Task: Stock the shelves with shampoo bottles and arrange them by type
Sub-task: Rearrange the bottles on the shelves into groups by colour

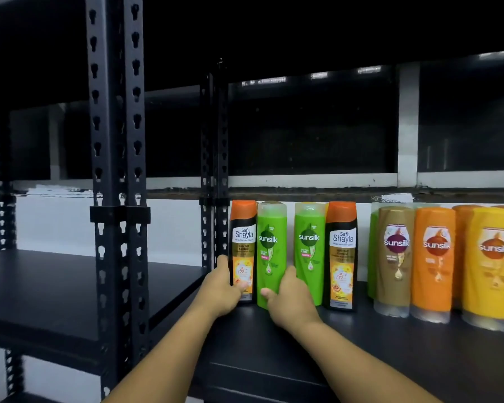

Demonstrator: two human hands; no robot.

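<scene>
On the black shelf (390,353) stand two black Safi Shayla bottles with orange caps and two green Sunsilk bottles. My left hand (220,289) grips the left Safi Shayla bottle (244,242) at its lower half. My right hand (290,301) is wrapped around the base of the left green Sunsilk bottle (271,245). A second green Sunsilk bottle (309,245) and a second Safi Shayla bottle (341,251) stand just to the right, upright and touching. Further right stand a brown Sunsilk bottle (394,257), an orange one (434,260) and a yellow one (490,266).
A perforated black upright (115,181) stands at the left, another upright (214,170) right beside the left Safi Shayla bottle. A bare black shelf (50,286) of the neighbouring rack lies to the left. Behind is a white wall with dark window panes.
</scene>
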